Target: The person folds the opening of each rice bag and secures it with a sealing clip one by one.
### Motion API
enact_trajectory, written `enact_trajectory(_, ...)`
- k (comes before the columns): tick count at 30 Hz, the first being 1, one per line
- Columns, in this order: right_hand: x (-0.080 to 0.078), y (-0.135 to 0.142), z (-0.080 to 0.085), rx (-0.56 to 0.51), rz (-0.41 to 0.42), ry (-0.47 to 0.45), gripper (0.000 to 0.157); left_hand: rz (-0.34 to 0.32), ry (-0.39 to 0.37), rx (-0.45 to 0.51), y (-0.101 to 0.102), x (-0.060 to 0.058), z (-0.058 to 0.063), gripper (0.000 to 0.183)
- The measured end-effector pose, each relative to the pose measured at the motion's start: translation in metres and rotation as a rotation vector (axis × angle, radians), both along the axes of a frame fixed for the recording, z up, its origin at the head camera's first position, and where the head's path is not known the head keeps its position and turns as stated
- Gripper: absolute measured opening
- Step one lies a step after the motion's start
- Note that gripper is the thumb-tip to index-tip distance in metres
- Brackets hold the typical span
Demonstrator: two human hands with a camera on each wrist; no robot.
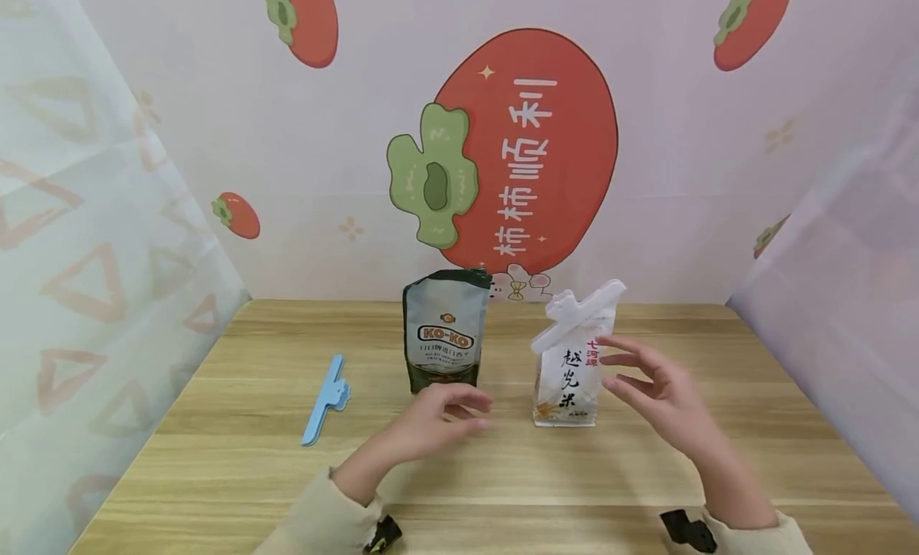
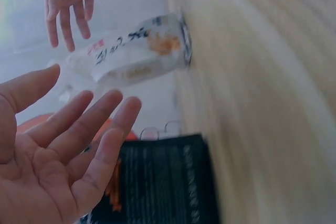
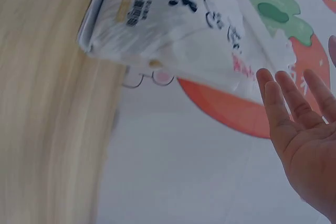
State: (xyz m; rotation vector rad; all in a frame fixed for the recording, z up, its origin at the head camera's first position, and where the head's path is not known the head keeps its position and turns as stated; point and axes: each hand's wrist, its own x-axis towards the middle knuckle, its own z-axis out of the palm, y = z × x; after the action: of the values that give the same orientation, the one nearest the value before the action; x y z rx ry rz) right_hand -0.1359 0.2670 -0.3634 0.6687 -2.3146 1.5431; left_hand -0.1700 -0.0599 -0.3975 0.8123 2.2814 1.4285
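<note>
A white rice bag stands upright on the table, its top crossed at a slant by a pale pink-white bag clip. My right hand is just to the right of this bag, fingers spread and holding nothing; in the right wrist view its fingertips are near the bag's upper end. My left hand hovers in front of a silver and dark green KO-KO pouch, palm turned to the right, fingers relaxed with nothing in them. The left wrist view shows the pouch's dark side beyond that hand.
A light blue bag clip lies on the wooden table at the left. Behind the table hangs a pale backdrop printed with red persimmons, and pale sheets hang along both sides.
</note>
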Motion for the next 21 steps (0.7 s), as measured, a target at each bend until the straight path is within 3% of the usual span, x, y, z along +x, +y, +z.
enact_trajectory(7,-0.007,-0.02,-0.001,-0.041,0.052,0.013,0.049,0.026,0.023,-0.047,-0.034,-0.001,0.018,0.032)
enact_trajectory(16,-0.021,-0.039,-0.006,-0.062,0.077,0.003,0.048,0.157,0.084,-0.05,-0.065,-0.001,0.047,0.034)
enact_trajectory(21,-0.027,-0.051,-0.005,-0.072,0.083,-0.018,0.047,0.254,0.112,-0.053,-0.083,-0.002,0.056,0.032)
